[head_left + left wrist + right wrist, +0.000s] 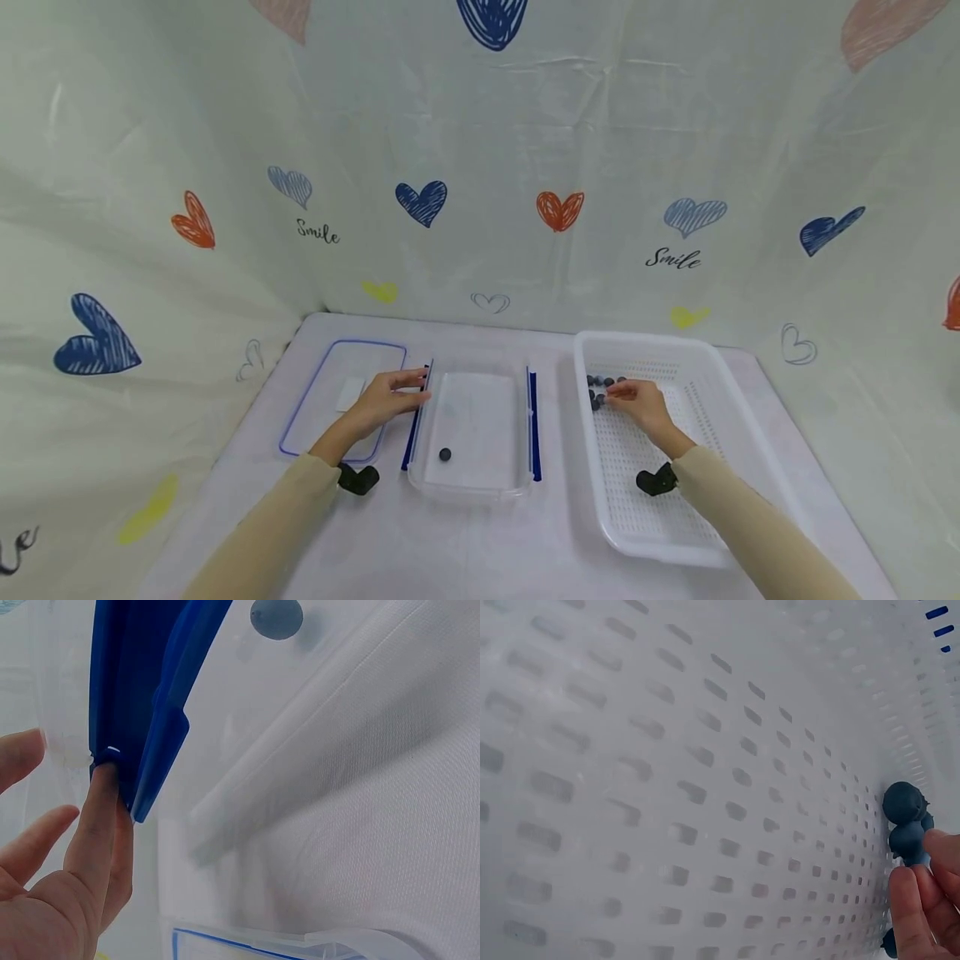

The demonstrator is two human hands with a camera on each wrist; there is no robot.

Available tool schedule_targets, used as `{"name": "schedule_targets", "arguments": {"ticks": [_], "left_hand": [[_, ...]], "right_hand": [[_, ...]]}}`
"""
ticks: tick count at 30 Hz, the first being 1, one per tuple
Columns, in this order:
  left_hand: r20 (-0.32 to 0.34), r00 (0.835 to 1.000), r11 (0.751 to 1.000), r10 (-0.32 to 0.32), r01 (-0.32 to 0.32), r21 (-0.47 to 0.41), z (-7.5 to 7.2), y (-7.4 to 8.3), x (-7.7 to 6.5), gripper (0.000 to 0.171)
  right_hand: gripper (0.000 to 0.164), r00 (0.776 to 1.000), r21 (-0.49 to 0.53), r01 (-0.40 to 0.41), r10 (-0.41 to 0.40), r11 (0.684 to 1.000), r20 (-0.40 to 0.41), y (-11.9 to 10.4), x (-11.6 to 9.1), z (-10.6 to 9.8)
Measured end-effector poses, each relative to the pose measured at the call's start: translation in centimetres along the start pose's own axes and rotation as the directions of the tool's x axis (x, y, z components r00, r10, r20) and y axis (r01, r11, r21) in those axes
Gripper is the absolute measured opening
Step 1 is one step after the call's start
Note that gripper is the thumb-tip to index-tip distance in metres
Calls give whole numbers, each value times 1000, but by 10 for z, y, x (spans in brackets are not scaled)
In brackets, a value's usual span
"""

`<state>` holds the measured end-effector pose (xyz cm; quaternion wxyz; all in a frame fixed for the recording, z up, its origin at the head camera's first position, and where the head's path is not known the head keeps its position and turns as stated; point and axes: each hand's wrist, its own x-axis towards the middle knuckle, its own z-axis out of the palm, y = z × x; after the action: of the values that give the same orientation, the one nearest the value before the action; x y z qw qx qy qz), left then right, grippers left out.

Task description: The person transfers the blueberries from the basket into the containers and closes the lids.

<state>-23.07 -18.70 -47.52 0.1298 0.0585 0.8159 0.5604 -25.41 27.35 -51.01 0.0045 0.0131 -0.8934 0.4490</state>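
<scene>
Nearest to me, my beige sleeves (258, 533) are stretching forward over the white-covered table (480, 558), and a small black device (358, 479) is sitting at my left wrist, with another (656, 480) at my right. The white perforated basket (626, 492) is resting on the right, spreading from near me toward the table's far edge. In the middle, the clear container (487, 425) is standing with one dark blue berry (446, 454) lying inside, in its near left part. A blue flap (534, 425) is hanging along its right side. Farther on, my left hand (382, 398) is touching the left blue flap (150, 682), its fingers extending and its thumb spreading apart. Left of the container, a clear lid (322, 400) with a blue rim is lying flat. My right hand (640, 400) is dipping into the basket, thumb and fingertips closing in on the clustered berries (904, 802) by the far left wall; I cannot tell whether I am pinching one. Behind everything, a pale curtain (480, 258) printed with hearts is rising.
</scene>
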Motion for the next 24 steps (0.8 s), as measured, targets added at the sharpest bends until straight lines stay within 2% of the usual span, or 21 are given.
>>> {"name": "schedule_targets", "arguments": {"ticks": [11, 19, 24], "left_hand": [[-3, 1000, 1000, 16, -16, -8, -1, -2, 0, 60], [-11, 1000, 1000, 13, -13, -19, 0, -2, 2, 59], [-8, 1000, 1000, 13, -13, -18, 0, -3, 1, 59]], "right_hand": [[20, 1000, -26, 9, -10, 1000, -20, 8, 0, 10], [19, 995, 26, 98, -97, 995, -25, 8, -2, 9], [20, 997, 15, 74, -74, 997, -12, 9, -3, 11]]}}
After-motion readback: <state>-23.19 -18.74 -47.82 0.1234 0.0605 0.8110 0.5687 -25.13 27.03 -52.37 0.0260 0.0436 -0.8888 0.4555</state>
